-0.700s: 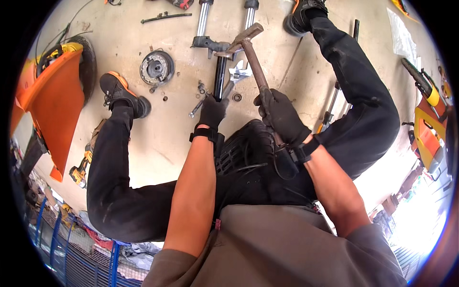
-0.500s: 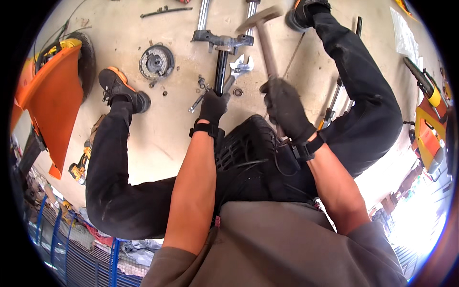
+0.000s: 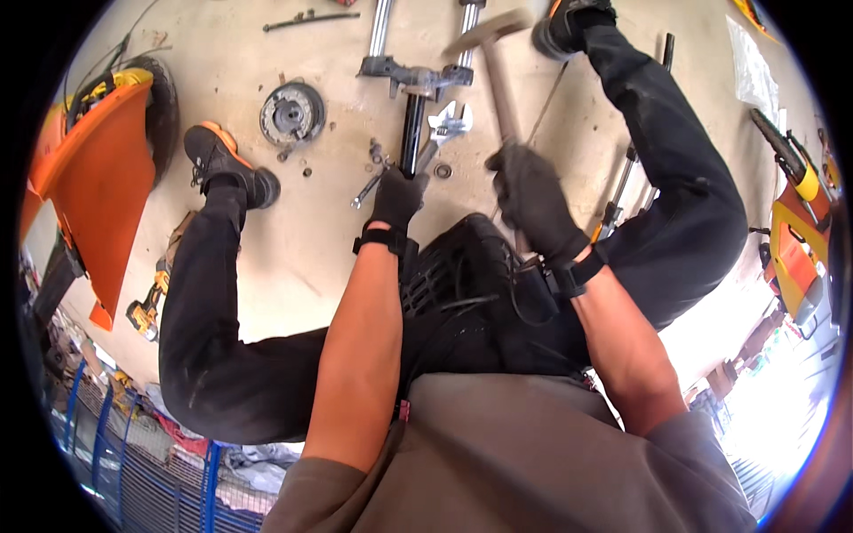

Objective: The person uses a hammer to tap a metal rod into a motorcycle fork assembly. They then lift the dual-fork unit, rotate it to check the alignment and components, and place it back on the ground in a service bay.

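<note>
Clamps the left hand (image 3: 399,197) around the near end of a black tube (image 3: 412,133) at twelve o'clock, seemingly to steady it and the adjoining crosspiece (image 3: 416,78). Grips a hammer (image 3: 499,89) in the right hand (image 3: 536,202), pointing its head toward one o'clock, apparently for swinging room.

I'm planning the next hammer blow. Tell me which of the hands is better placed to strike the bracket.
Probably the right hand: it grips the hammer, while the left hand is wrapped around the black tube that runs to the bracket.
</note>
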A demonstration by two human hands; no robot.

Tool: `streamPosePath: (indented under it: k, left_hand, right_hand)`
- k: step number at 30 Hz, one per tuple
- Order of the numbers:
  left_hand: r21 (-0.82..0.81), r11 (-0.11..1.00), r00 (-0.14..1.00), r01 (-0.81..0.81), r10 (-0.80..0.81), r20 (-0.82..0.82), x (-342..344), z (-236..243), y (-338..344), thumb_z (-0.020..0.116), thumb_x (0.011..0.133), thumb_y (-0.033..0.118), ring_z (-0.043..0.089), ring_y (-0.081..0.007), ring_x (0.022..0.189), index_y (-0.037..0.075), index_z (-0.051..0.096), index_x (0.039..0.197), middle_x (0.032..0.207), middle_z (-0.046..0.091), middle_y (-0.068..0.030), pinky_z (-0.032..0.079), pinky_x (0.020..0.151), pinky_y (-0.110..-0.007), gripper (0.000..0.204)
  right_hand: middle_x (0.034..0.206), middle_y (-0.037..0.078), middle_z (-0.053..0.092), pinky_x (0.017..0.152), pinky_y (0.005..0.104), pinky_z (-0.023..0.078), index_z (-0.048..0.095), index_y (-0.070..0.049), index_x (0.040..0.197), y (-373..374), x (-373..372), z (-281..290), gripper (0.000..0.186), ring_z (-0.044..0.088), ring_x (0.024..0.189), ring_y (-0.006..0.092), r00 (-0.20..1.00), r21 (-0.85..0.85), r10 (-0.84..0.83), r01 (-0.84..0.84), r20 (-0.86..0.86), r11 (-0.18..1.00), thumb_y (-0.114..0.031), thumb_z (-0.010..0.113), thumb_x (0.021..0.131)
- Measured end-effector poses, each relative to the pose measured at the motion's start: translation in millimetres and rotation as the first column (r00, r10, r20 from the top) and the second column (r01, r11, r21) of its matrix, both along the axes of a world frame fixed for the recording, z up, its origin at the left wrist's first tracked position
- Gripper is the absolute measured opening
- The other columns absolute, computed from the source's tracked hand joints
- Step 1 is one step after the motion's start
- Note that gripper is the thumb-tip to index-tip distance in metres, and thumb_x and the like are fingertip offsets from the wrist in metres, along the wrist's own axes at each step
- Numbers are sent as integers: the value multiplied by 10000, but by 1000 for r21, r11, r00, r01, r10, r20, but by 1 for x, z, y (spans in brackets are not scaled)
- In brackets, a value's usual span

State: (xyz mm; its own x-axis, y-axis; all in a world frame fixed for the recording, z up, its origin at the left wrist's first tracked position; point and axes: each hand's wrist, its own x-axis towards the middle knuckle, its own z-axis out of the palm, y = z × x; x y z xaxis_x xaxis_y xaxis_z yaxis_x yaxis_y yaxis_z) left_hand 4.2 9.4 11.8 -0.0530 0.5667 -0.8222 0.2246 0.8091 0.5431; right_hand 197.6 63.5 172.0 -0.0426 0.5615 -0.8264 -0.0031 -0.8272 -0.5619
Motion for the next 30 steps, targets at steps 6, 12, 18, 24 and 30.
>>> streamPosePath:
  k: [6,12,18,24,30]
  left_hand:
    - [-18,1000,999,2,-3,-42,-6,-19,-11,690,785,217,611,-240,487,-72,560,766,595,601,-148,471,475,-374,317]
    - [3,997,994,71,-70,-81,-16,-42,-20,696,820,179,517,-122,458,10,532,902,626,547,-44,429,406,-276,249]
    - [-74,996,998,-53,51,-39,-4,-11,-3,689,786,229,594,-224,482,-47,584,755,604,602,-118,471,488,-371,297]
    - [-59,998,999,-35,34,-14,1,1,5,695,794,204,592,-204,471,-47,567,746,582,581,-107,460,460,-354,286]
    - [-42,998,999,-42,41,-20,0,-8,-2,689,797,202,598,-214,462,-55,576,738,574,589,-117,457,451,-352,287]
  right_hand:
    - [628,-11,462,433,248,352,543,-40,880,7,-2,5,385,406,467,74,996,35,-92,92,11,995,-383,429,1013]
    - [614,-13,454,442,240,358,542,-36,900,-4,-7,0,386,429,500,59,998,-30,64,-64,1,997,-380,416,1022]
    - [640,-7,468,456,233,375,547,-47,915,-3,-9,-4,347,414,496,71,992,-134,122,-117,32,984,-339,399,1032]
    - [641,-11,470,461,240,377,553,-31,935,-7,-3,-3,361,421,497,67,991,181,111,-124,80,976,-347,405,1031]
    - [637,-11,463,471,259,371,542,-25,938,2,-3,5,382,435,509,78,999,45,-45,44,22,998,-373,410,1026]
